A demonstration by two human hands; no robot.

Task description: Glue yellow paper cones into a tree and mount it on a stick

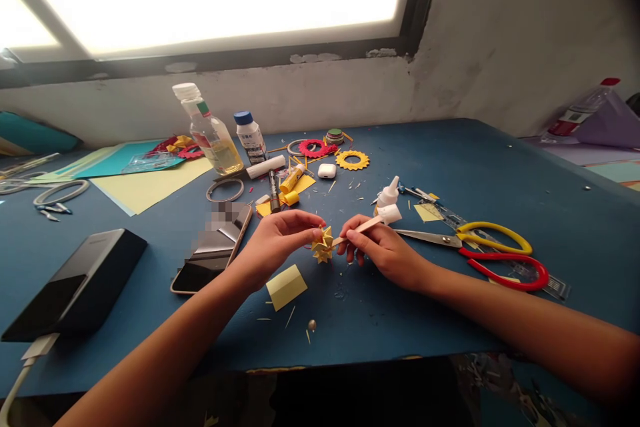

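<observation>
My left hand [287,233] pinches a spiky yellow folded-paper ornament [323,245] between thumb and fingers, just above the table. My right hand [385,250] is closed round a flat wooden stick [361,229], whose lower tip reaches the ornament's right side. By the stick's upper end is a white cylindrical piece [390,214]; whether it is attached, I cannot tell. Behind the right hand stands a small white nozzle bottle [389,192]. A creased pale yellow paper piece [287,287] lies below my left hand, with a small round bead [312,325] nearer the edge.
Large scissors [460,240] with yellow and red handles lie right, over a clear ruler [556,285]. A phone [213,253] and a black box-shaped device [75,280] are left. Behind stand a clear bottle [215,137], a blue-capped bottle [251,139], and a yellow scalloped paper ring [353,160].
</observation>
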